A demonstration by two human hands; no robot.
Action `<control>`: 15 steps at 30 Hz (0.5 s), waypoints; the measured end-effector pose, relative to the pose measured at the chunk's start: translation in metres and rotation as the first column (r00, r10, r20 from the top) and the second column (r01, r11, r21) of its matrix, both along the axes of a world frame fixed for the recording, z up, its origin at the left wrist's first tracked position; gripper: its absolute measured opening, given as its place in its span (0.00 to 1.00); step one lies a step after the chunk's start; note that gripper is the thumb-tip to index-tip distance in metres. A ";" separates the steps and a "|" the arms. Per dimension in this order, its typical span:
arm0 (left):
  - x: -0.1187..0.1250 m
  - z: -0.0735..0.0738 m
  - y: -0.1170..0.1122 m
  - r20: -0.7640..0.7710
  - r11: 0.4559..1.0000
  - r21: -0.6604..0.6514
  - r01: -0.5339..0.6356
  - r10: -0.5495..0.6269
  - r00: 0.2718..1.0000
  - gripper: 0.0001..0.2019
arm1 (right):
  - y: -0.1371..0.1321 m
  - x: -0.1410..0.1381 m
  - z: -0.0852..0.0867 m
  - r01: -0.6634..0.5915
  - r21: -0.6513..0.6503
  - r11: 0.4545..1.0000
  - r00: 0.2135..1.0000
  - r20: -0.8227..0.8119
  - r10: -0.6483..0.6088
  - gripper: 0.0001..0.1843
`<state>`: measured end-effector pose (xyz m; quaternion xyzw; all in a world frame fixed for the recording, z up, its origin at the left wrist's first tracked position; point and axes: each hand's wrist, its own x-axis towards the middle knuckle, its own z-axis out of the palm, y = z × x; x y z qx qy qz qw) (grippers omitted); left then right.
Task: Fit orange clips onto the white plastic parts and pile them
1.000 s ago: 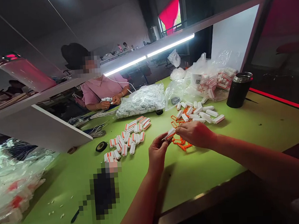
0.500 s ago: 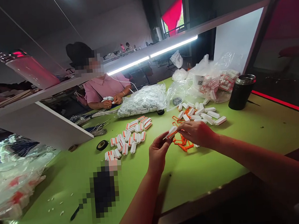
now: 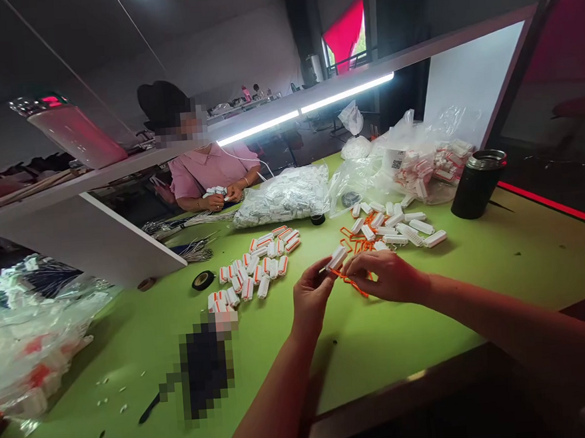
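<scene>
My left hand (image 3: 313, 291) pinches a small white plastic housing (image 3: 337, 258) between thumb and fingers, its far end tilted up. Close beside it on the right, my right hand (image 3: 389, 275) has its fingers curled together. An orange strip (image 3: 344, 275) shows under the housing, between the two hands; whether it is gripped or lies behind them I cannot tell. Loose orange frames (image 3: 359, 244) lie behind my right hand, partly covered by it. Beyond them is a heap of white housings (image 3: 396, 228). To the left sit several white housings with orange strips (image 3: 253, 265).
Across the green table (image 3: 283, 373), a co-worker (image 3: 212, 174) handles white pieces. Plastic bags of parts (image 3: 285, 196) stand at the back. A black bottle (image 3: 479, 186) is at right. Black tape (image 3: 203, 280), cable bundles (image 3: 197, 249) and another bag (image 3: 36, 357) are at left.
My right fingers have moved slightly down from the housing's edge and curled more. The housing in my left hand has turned, showing more white. The whole view has shifted slightly.
</scene>
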<state>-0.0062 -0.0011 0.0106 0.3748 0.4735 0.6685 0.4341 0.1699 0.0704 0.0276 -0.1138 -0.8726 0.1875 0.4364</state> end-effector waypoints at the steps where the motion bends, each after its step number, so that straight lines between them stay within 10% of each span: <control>1: 0.000 0.000 0.000 -0.010 1.000 -0.007 0.004 -0.004 1.000 0.19 | -0.002 -0.001 0.001 -0.026 -0.063 0.998 1.000 -0.017 0.025 0.05; 4: -0.001 0.000 0.000 -0.028 0.999 -0.034 0.034 -0.035 0.999 0.20 | -0.008 -0.004 0.008 -0.149 -0.283 0.947 0.987 -0.095 0.127 0.05; 9: 0.000 0.003 -0.001 0.063 0.988 -0.086 0.130 -0.125 0.990 0.21 | -0.010 -0.005 0.015 -0.292 -0.633 0.717 0.955 -0.228 0.187 0.05; 15: -0.001 0.009 -0.002 0.189 0.948 -0.159 0.276 -0.246 0.951 0.21 | -0.006 0.001 0.027 -0.242 -0.661 0.710 0.970 -0.182 0.161 0.04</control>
